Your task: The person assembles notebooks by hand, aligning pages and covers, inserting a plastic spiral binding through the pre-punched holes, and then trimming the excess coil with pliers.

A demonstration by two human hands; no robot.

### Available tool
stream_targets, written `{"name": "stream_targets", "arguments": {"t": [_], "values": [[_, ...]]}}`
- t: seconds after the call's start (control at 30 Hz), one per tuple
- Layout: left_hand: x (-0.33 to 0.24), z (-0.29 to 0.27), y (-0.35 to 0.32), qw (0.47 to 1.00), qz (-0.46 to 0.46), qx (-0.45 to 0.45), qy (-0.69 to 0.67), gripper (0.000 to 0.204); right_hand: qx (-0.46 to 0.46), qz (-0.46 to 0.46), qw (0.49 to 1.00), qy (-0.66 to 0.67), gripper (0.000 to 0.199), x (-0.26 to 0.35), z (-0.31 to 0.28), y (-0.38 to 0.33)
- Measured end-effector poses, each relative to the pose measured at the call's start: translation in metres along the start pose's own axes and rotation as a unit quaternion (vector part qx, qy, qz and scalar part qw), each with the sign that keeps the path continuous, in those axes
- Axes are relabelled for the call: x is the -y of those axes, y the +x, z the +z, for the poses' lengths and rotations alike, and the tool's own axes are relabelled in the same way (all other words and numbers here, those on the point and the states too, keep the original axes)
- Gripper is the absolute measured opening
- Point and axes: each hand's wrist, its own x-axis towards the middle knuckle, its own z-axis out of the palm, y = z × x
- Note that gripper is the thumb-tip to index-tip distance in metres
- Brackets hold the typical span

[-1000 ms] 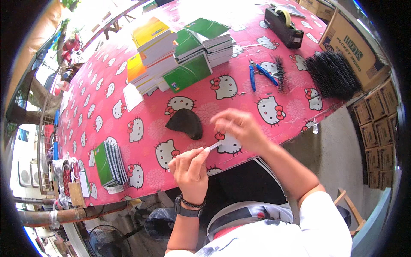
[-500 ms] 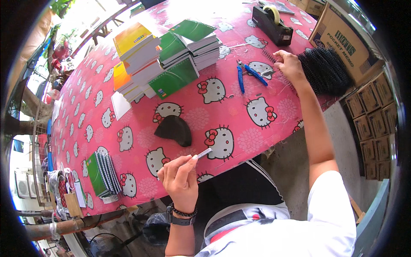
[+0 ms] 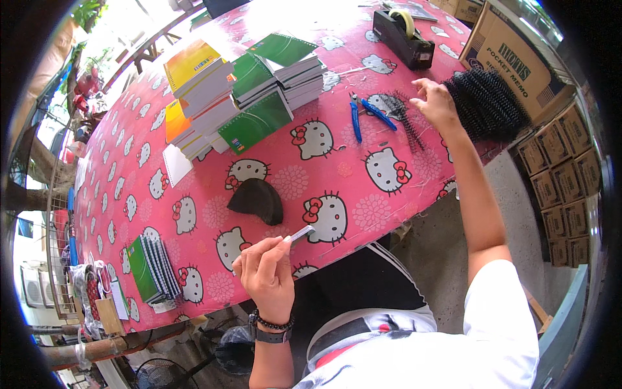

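Note:
Low in front of me, my left hand [image 3: 267,275] is closed on a thin pale strip-like piece [image 3: 302,233], seen edge-on, which sticks out past the fingertips. My right hand [image 3: 435,104] is over the table's right side, thumb and forefinger apart with nothing visible between them. Just left of it a loose black spiral binding coil [image 3: 408,123] lies, slightly blurred. On its other side is a thick bundle of black coils [image 3: 489,104]. Blue-handled cutting pliers [image 3: 372,117] lie open near the loose coil.
Stacks of yellow notebooks [image 3: 191,65] and green notebooks [image 3: 256,126] stand at the back. A black curved block [image 3: 258,200] sits mid-table; several spiral-bound notebooks [image 3: 152,269] lie at left. A tape dispenser [image 3: 405,42], a carton [image 3: 518,71] and stacked small boxes [image 3: 560,188] are at right.
My right thumb and forefinger have parted, and the coil that was under this hand now lies to its left, beside the pliers. My left hand still holds the pale piece. The view has shifted slightly.

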Motion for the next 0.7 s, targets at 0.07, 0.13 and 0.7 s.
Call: {"name": "stream_targets", "arguments": {"t": [0.07, 0.13, 0.7], "values": [[0.002, 0.000, -0.001, 1.000, -0.005, -0.003, 0.007, 0.016, 0.110, 0.035, 0.992, 0.047, 0.045, 0.034, -0.005, -0.012], [0.002, -0.001, -0.002, 1.000, -0.004, 0.000, 0.007, 0.017, 0.111, 0.046, 0.993, -0.011, 0.046, 0.040, 0.007, -0.021], [0.002, -0.001, 0.000, 1.000, 0.002, 0.000, -0.001, 0.020, 0.097, 0.036, 0.992, 0.075, 0.034, 0.024, -0.001, -0.005]]}}
